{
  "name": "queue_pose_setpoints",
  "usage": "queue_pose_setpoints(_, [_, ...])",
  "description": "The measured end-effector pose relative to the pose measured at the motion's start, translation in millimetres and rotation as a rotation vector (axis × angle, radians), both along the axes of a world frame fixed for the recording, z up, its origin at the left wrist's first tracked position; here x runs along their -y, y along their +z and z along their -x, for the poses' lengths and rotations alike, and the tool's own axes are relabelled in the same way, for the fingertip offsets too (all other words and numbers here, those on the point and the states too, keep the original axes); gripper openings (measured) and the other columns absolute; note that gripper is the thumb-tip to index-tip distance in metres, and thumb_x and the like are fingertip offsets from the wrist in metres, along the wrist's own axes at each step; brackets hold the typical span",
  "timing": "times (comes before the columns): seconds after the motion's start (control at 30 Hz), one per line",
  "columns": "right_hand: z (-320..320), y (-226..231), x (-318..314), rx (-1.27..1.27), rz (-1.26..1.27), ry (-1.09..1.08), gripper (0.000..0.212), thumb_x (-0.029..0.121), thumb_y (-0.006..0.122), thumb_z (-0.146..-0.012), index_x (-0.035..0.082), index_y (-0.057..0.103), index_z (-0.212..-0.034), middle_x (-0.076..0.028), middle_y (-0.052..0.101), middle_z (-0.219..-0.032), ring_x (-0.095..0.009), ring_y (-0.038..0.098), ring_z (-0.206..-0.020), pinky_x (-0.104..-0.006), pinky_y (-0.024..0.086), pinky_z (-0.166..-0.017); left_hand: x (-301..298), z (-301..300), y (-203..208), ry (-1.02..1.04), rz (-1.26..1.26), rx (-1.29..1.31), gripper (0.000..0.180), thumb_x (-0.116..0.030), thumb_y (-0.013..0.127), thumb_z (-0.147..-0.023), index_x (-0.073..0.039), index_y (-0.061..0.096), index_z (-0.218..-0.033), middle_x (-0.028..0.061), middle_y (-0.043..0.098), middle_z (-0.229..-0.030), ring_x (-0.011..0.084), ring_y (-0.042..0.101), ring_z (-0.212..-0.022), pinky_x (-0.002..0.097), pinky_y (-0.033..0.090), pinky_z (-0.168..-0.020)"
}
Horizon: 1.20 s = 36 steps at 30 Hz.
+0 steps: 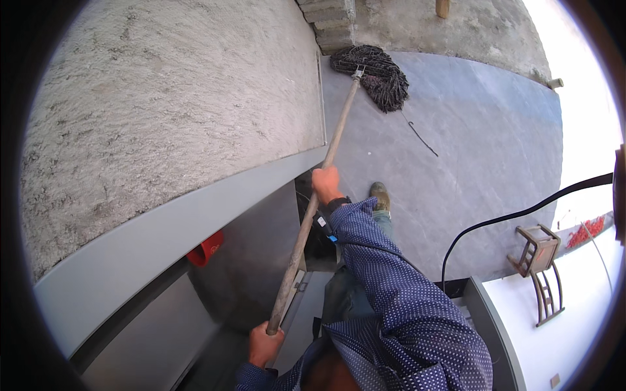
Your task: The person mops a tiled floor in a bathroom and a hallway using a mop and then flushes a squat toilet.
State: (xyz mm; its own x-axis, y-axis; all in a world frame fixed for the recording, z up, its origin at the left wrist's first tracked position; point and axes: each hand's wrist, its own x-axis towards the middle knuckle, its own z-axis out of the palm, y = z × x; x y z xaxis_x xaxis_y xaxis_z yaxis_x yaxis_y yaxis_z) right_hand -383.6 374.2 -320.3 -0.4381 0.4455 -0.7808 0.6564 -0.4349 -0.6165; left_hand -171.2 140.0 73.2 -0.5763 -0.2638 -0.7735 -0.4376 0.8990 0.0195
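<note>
I hold a long-handled string mop by its wooden handle (342,124), which slants from lower left to the far floor. My left hand (264,343) is closed round the handle's near end. Farther up, my right hand (326,184) grips the shaft around its middle, with a dark band on that wrist. The dark grey mop head (386,81) lies spread on the smooth grey floor (482,150), close to the wall's corner. A thin dark strand (424,139) trails from it across the floor.
A rough plastered wall (176,98) with a grey frame edge (163,218) runs along the left. Below it is something red (207,247). At right are a small wooden chair (540,251) and a curving black cable (502,216). My shoe (379,195) stands on the floor.
</note>
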Motion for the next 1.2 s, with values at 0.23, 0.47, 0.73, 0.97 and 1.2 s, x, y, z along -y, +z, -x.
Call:
queue_pose_setpoints(0.23, [-1,-19,-79,0.039,-0.054,-0.137,0.025,0.010,0.061,-0.080,-0.013,0.063,-0.089,-0.033,0.067,-0.091,-0.046,0.069,-0.087,-0.0479,0.054,-0.075,-32,60,-21,-0.061,-0.192,0.149,0.006,-0.006,0.065,-0.078,-0.003,0.066,-0.083,0.0003,0.058,-0.064,0.0089,0.054,-0.060,0.0290,0.044,-0.058])
queue_pose_setpoints(0.47, [-46,-59,-197,0.121,-0.317,0.140,0.013,0.006,0.064,-0.081,-0.006,0.070,-0.080,-0.023,0.070,-0.079,-0.039,0.071,-0.078,-0.0408,0.056,-0.067,-108,87,-65,-0.330,-0.190,0.224,0.015,-0.011,0.061,-0.079,-0.003,0.068,-0.090,0.0175,0.067,-0.077,0.0316,0.067,-0.075,0.0395,0.052,-0.071])
queue_pose_setpoints(0.73, [-91,-35,-273,0.120,-0.078,-0.390,0.015,0.005,0.054,-0.080,-0.008,0.055,-0.073,-0.013,0.057,-0.059,-0.025,0.058,-0.048,-0.0402,0.042,-0.043,-155,91,-92,-0.470,-0.146,0.293,0.025,-0.017,0.057,-0.084,-0.004,0.068,-0.102,0.0264,0.069,-0.091,0.0460,0.066,-0.092,0.0493,0.053,-0.083])
queue_pose_setpoints(0.97, [-134,-48,-207,0.227,-0.167,-0.286,0.019,0.007,0.057,-0.078,-0.011,0.058,-0.075,-0.027,0.063,-0.073,-0.036,0.065,-0.063,-0.0467,0.049,-0.057,-90,34,-78,-0.401,-0.229,0.317,0.022,-0.020,0.057,-0.083,-0.005,0.068,-0.096,0.0242,0.070,-0.090,0.0454,0.066,-0.091,0.0502,0.052,-0.082])
queue_pose_setpoints(1.2, [-135,-36,-31,0.278,-0.156,-0.161,0.026,0.013,0.057,-0.080,-0.010,0.060,-0.092,-0.036,0.065,-0.092,-0.051,0.065,-0.092,-0.0523,0.051,-0.081,46,39,-29,-0.350,-0.026,0.286,0.020,-0.020,0.072,-0.078,-0.006,0.072,-0.092,0.0212,0.070,-0.082,0.0395,0.070,-0.079,0.0439,0.054,-0.070])
